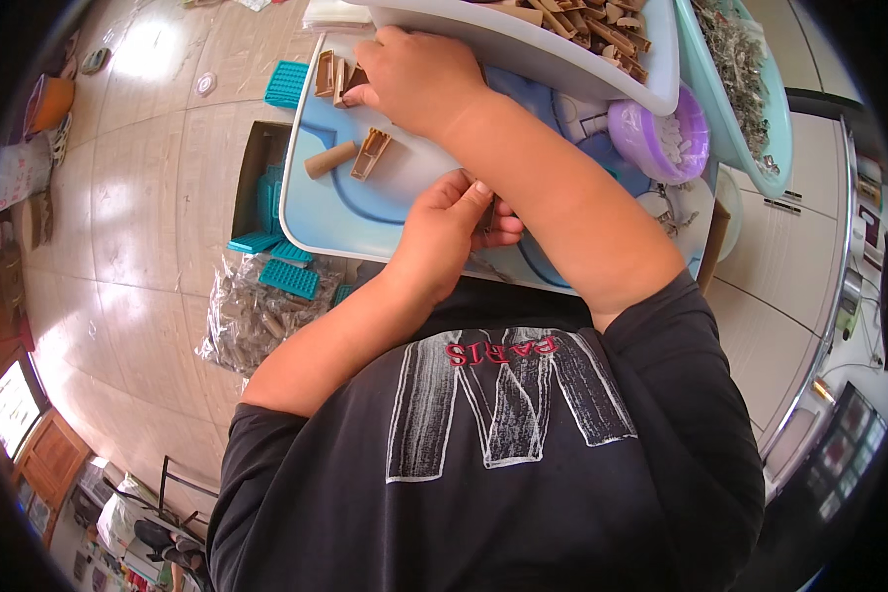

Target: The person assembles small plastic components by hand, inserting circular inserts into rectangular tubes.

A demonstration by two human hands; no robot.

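My right hand [419, 81] reaches across to the far left of the blue and white tabletop [401, 187]. Its thumb and fingers close around a small brown plastic piece [353, 77], partly hidden by the hand. Beside it stands another brown piece [326, 75]. Nearer to me, my left hand [454, 219] is closed below the right forearm, thumb pressed to the fingers; a sliver of something thin shows there, mostly hidden. Between the hands and the table's left edge lie a tan cylinder [332, 159] and an open brown piece with a yellowish part inside [371, 154].
A white bin of brown pieces [612, 35] overhangs the table's far side. Right of it are a purple bowl with white bits [658, 138] and a mint basin of small metal parts [738, 84]. Teal ridged pieces [288, 280] and a bag of brownish parts [252, 321] lie left.
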